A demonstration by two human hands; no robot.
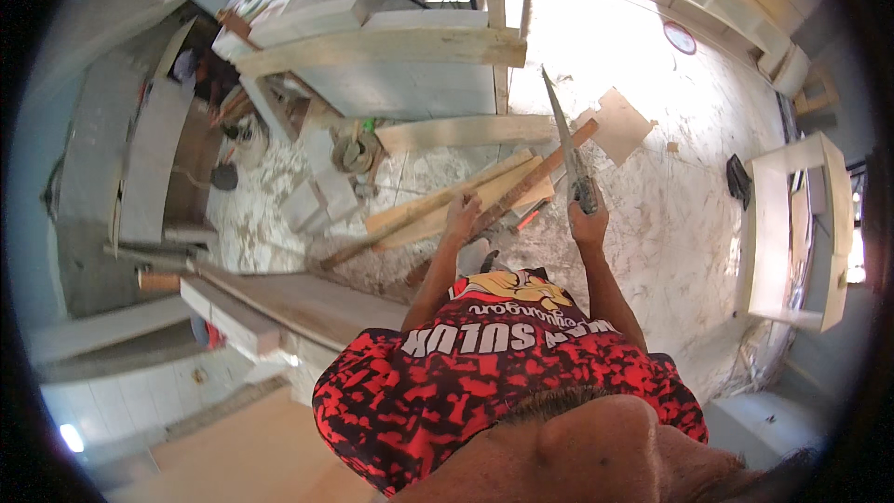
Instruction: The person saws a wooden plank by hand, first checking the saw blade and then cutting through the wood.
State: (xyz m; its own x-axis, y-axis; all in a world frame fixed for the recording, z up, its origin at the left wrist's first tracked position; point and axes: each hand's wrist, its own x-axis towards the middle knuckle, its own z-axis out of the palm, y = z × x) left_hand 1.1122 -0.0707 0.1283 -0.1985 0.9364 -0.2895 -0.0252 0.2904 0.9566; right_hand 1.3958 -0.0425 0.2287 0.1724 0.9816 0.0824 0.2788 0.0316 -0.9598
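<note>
My right hand (589,221) is closed around the handle of a handsaw (562,127), whose long blade points forward and tapers to its far tip. Left of it, my left hand (462,216) has its fingers curled, and whatever they hold, if anything, is hidden. That hand appears right over a reddish-brown plank (510,197); whether it touches the wood I cannot tell. Below the hands, pale planks (410,210) lie slanting across one another. The saw blade crosses over the brown plank's far end in view. A small orange stick-like object (529,219) lies beside the planks.
Ahead stands a pale bench-like structure with a long wooden beam (382,48) on top. A flat brown sheet (616,127) lies on the dusty floor (684,224). An open white box frame (759,265) and black cloth (738,181) are at the right. Boards (233,317) stand at left.
</note>
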